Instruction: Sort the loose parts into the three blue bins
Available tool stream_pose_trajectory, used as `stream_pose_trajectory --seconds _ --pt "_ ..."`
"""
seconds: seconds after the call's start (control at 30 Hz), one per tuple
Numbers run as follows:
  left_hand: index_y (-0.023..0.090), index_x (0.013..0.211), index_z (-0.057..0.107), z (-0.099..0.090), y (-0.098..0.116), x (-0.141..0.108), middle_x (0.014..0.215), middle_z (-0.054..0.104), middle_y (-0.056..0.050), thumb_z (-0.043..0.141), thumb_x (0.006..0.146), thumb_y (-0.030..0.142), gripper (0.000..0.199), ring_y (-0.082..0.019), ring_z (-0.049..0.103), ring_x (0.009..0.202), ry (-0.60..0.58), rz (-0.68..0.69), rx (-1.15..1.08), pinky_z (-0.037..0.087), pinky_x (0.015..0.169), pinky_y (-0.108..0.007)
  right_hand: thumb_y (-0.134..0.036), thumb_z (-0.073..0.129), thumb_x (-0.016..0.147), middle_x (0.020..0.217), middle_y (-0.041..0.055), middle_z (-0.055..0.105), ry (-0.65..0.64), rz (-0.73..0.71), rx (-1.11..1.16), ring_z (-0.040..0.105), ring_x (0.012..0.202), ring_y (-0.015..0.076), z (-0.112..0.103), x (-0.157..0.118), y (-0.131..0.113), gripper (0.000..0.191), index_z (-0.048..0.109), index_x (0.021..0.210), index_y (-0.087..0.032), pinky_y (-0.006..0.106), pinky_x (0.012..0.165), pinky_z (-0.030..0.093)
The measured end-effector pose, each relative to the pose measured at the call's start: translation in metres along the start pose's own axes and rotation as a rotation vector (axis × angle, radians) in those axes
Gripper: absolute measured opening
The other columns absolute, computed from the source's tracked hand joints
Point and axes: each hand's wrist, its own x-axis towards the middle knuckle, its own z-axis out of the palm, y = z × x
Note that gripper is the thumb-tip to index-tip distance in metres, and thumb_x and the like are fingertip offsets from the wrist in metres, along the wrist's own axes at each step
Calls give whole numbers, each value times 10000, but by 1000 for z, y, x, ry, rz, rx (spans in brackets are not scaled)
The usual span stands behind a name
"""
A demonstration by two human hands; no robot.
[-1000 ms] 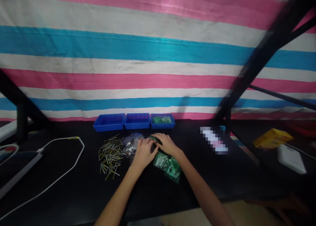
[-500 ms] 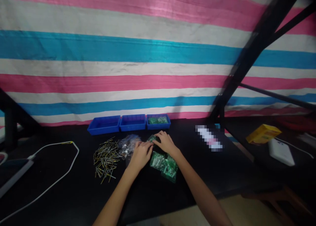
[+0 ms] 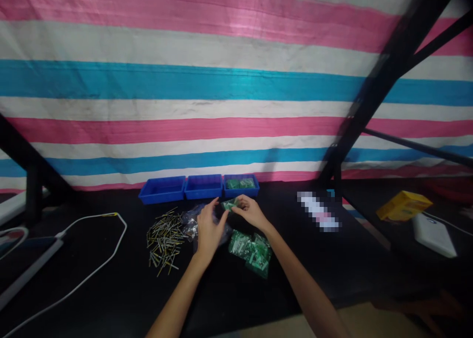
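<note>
A small green plastic packet (image 3: 229, 204) is pinched at its right end between the thumb and fingers of my right hand (image 3: 253, 214). My left hand (image 3: 208, 229) is at the packet's left side, its thumb and forefinger spread apart; whether they touch it I cannot tell. Under and beside my left hand lies a crumpled heap of clear plastic bags (image 3: 190, 222), partly hidden by that hand. Nearer to me, several green packets (image 3: 251, 252) lie overlapping on the black table (image 3: 229, 298). Left of the bags is a loose pile of thin yellow-and-silver sticks (image 3: 165, 240).
Along the back stand a left blue tray (image 3: 162, 197), a middle blue tray (image 3: 203, 196) and a right blue tray (image 3: 242, 192) with green packets inside. A white cable (image 3: 111, 252) loops at left. Rightward are a blurred-out strip (image 3: 318, 212), a yellow box (image 3: 403, 206) and a white device (image 3: 434, 234).
My left hand's fingers have opened away from the packet. My right hand now shows the packet lifted more into view. The whole view has shifted slightly.
</note>
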Motion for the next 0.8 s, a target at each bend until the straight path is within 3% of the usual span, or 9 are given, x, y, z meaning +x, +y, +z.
stream_pose_trajectory --seconds 0.13,0.27,0.33,0.5,0.57,0.63,0.8 --pt "206 1005 591 0 -2 1 911 655 -51 544 782 356 273 -202 594 851 -25 -36 -116 423 801 -357 -301 641 677 752 -3 595 -122 -3 119 564 699 130 2 -3 -13 190 557 798 -181 220 584 424" --pt "213 822 653 -3 1 2 848 665 -33 572 770 310 136 -189 596 822 -42 24 -149 431 787 -348 -247 643 671 926 50 600 -77 -89 30 570 845 163 0 -3 -12 100 607 728 -173 248 646 449" --pt "233 814 665 -4 3 1 905 653 -35 582 765 275 105 -197 581 872 -36 64 -106 424 802 -367 -191 625 674 993 59 576 -7 -151 -37 556 911 172 -2 -2 -10 14 626 671 -177 261 695 451" --pt "276 802 683 -7 6 -3 1185 550 -34 596 752 216 117 -249 456 1113 24 141 41 362 894 -445 -58 511 679 987 43 571 125 -247 -113 535 968 168 -5 -1 -11 212 631 570 -196 303 837 423" --pt "272 783 684 -7 8 -3 1207 543 -27 591 757 224 108 -255 431 1146 40 158 52 346 907 -450 -73 524 680 997 45 575 145 -256 -113 544 953 174 -4 -1 -13 194 638 586 -198 303 807 438" --pt "266 793 679 -7 8 -2 1101 614 -27 584 765 247 101 -247 471 1107 56 151 39 345 904 -438 -134 574 689 985 52 593 141 -241 -92 562 919 181 -4 -1 -14 108 655 667 -201 281 716 462" --pt "233 944 625 -8 8 1 805 674 -15 587 757 341 219 -194 608 796 144 -22 -49 386 846 -382 -316 636 697 800 44 661 82 -116 -21 605 723 161 2 -3 -11 165 657 793 -184 244 569 454"
